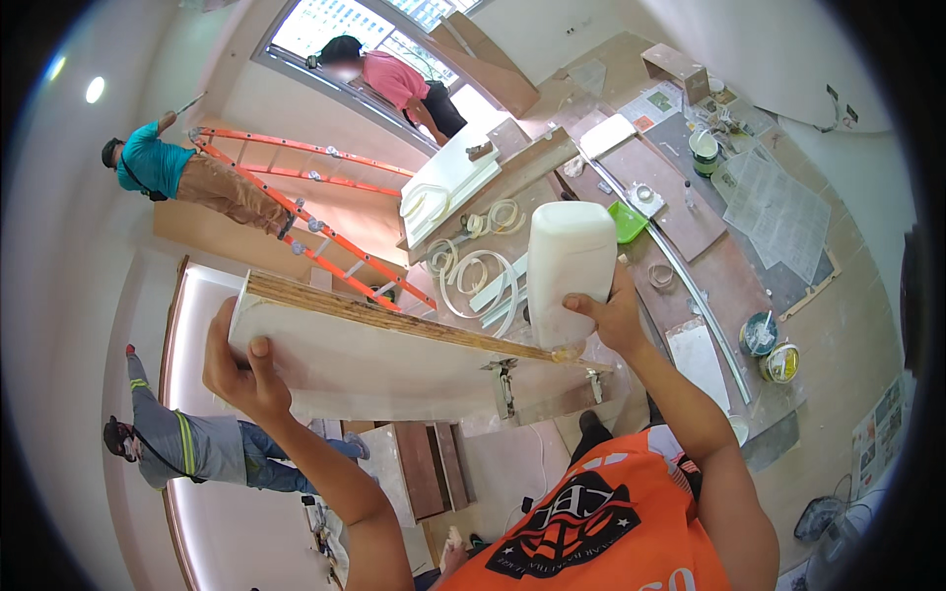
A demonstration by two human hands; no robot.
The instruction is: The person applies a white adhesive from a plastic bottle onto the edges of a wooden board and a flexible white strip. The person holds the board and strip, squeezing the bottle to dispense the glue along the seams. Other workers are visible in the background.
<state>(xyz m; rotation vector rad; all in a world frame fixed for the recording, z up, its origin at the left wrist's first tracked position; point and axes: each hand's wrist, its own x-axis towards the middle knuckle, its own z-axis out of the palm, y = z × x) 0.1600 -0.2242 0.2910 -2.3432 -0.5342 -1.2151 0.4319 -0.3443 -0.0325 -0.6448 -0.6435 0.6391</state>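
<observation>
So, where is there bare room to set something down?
The beige floor looks bare between the round yellow-smeared tub and the newspaper sheets at far right. It's crowded left of the white plastic bottle, around the pale coiled strips.

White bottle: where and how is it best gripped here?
Probably around the lower right side of the white bottle, coming from the right, as the right hand does, thumb on the near face. Its rounded base points up and its lower end is at the panel's edge, so a side grip suits.
</observation>
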